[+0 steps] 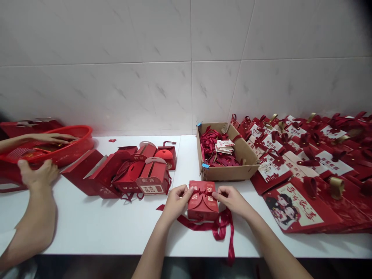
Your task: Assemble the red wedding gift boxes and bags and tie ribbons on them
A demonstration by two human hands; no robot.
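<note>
- A small red box (202,209) is set on the white table (107,228), between both hands, just in front of an open cardboard carton (229,174).
- A dark red ribbon (220,231) is drawn across the box top, its loose lengths trailed over the table and past the front edge.
- By the left hand (178,199), the ribbon is pinched at the box's upper left, thumb and forefinger closed together, the other fingers curled.
- By the right hand (231,198), the ribbon is gripped at the box's right edge between thumb and forefinger, the remaining fingers folded in.
- At far left, a red basin (87,133) is handled by a co-worker, one hand (55,138) laid inside, fingers extended, the other placed at its near side.
</note>
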